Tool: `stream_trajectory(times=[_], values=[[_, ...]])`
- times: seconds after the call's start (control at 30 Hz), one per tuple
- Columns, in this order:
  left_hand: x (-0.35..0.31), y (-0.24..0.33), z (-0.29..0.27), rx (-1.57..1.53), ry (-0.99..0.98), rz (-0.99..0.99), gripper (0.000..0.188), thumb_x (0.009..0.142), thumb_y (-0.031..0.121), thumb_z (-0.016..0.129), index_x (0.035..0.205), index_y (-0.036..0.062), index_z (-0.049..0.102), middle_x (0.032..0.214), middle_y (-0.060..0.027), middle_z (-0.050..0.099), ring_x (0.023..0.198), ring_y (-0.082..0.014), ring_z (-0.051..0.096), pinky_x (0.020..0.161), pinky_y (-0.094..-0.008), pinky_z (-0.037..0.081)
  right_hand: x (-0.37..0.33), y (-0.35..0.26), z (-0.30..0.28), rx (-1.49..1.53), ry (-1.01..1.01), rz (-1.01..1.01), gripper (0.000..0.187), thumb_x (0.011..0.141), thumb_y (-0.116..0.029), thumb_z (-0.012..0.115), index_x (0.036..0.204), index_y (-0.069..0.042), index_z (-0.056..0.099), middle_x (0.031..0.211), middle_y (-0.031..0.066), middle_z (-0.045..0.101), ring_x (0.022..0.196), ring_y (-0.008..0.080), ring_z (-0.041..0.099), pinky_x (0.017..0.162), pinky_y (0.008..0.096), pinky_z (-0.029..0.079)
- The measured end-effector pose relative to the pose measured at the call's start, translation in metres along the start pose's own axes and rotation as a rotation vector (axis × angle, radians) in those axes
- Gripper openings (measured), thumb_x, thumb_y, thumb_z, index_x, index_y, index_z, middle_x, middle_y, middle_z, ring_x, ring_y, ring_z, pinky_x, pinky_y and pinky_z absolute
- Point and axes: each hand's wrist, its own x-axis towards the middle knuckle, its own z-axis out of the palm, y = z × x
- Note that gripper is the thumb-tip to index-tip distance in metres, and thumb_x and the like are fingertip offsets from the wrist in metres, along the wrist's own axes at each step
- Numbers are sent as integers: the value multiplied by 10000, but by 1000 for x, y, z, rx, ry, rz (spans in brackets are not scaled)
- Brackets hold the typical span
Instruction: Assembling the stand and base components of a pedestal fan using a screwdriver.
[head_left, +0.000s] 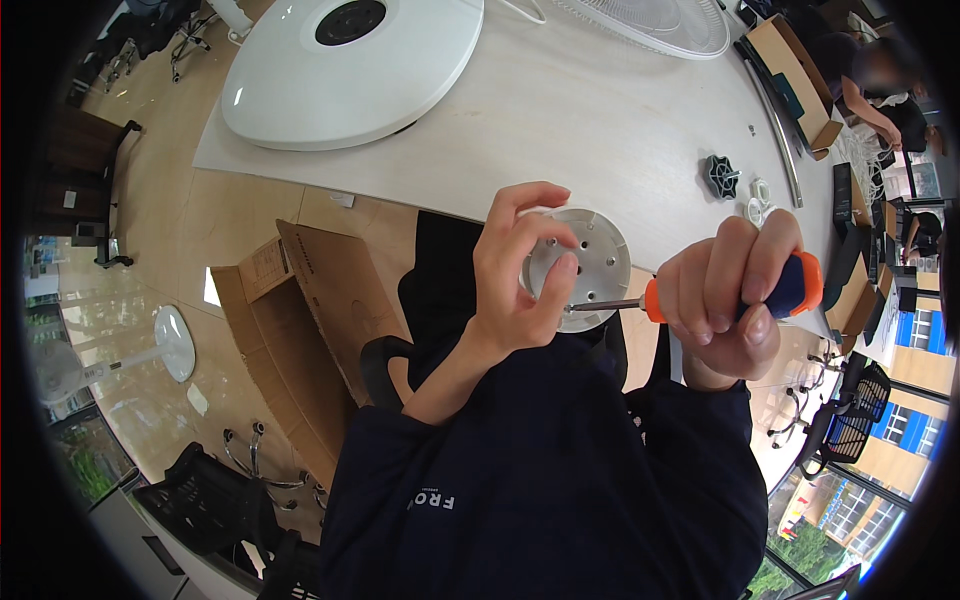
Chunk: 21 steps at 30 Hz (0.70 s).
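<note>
The round white part [598,268] lies between the half-curled left hand [515,285], holding its left side, and the right hand [722,290], closed around a screwdriver [654,300].

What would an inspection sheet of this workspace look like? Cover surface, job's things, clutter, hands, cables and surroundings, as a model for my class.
Surface: pale table; white round base and white fan guard on its far side.
Job's things: white round part with holes; orange-and-blue screwdriver, tip at its lower side, contact unclear.
Clutter: dark knob, small white parts and metal tube toward the right; open cardboard box on the floor.
Hands: left hand holds the white round part; right hand grips the screwdriver's handle.
Cables: white cord, partly visible; white strands at far right, apparently cables.
Surroundings: standing fan, black chair, another person.
</note>
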Motion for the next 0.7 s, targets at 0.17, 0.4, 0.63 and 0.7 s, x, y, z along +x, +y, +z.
stream_trajectory(times=[0.17, 0.4, 0.63, 0.7], values=[[-1, -5, -13, -47, -194, 182, 203, 679, 135, 756, 864, 83, 690, 1279, -215, 630, 1211, -410, 599, 983, -496, 510, -5, -1, 3, 4, 15, -5, 289, 1002, -185, 745, 1009, -118, 464, 732, 27, 532, 500, 101, 492, 504, 279, 432], [-8, -9, -26, 13, -279, 180, 224, 624, 117, 812, 836, 146, 744, 1291, -188, 637, 1317, -459, 544, 1041, -550, 467, -5, -2, 5, 18, 45, 0, 292, 1004, -186, 741, 1004, -118, 457, 741, 26, 526, 499, 101, 489, 504, 278, 429], [-8, -13, -30, -76, -328, 149, 201, 645, 131, 854, 827, 172, 779, 1317, -174, 634, 1384, -456, 482, 1096, -563, 417, -5, -2, 1, 45, 22, 10, 257, 1044, -187, 681, 1014, -123, 434, 759, 13, 501, 510, 95, 484, 498, 263, 433], [-7, -13, -31, -82, -343, 111, 208, 638, 145, 870, 822, 170, 778, 1337, -173, 628, 1400, -457, 462, 1112, -568, 398, -6, -2, 2, 46, 96, 65, 311, 1005, -229, 749, 1003, -124, 457, 751, 22, 520, 520, 111, 488, 517, 287, 423]])
